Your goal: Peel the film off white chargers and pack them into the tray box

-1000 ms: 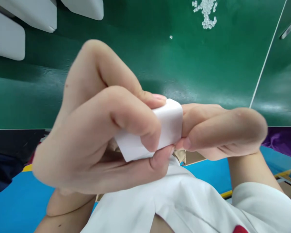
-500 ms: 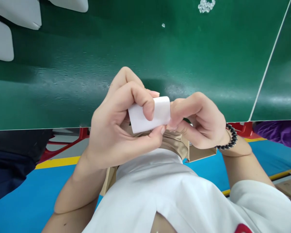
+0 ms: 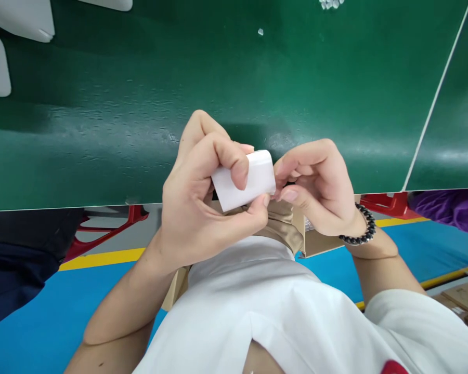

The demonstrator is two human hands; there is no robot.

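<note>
- White piece, held at the near edge of the green table; long axis roughly left to right.
- Left hand, nearer: thumb and fingers gripping it.
- Right hand: fingers curled at its right end; contact cannot be told.

No readable text, label, brand, number or sign anywhere in view.
</note>
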